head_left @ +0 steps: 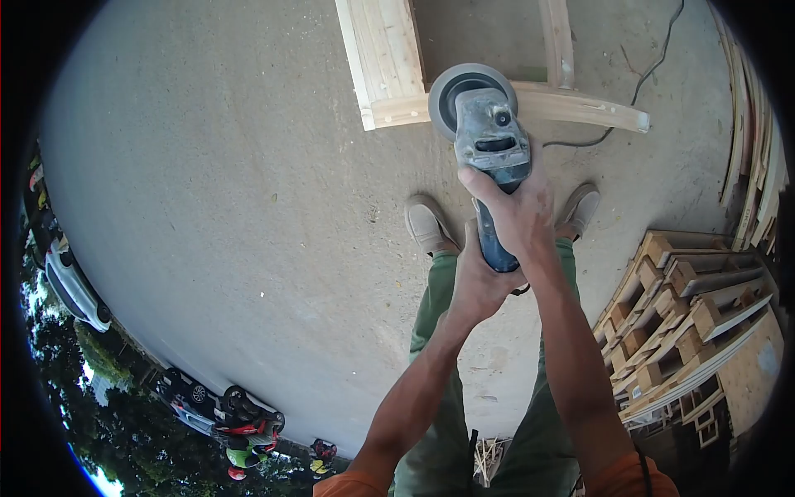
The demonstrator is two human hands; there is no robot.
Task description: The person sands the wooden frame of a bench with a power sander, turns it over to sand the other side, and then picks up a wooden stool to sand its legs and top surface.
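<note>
Landmark: the wooden frame (383,50), ahead of the person, over concrete ground (248,207).

Angle grinder (494,161): at the frame's near rail (580,106), its round disc (443,99) overlapping that rail beside the wide board (385,37). Contact cannot be told; the disc hides the wood beneath.

Right hand (528,217): fingers wrapped round the grinder body just behind its head, on the person's side of the frame; thumb along the body's left flank. Left hand (487,280): closed about the rear handle, farther from the frame; some fingertips hidden.

Cord (639,85) passes by the frame's right end; whether it feeds the grinder is unclear. Pallets (654,323) stand to the frame's right, nearer the person.

Judgement: step in hand looks like dressing the near rail. Next move calls for a firm two-handed hold, the disc kept level, and the cord clear.
</note>
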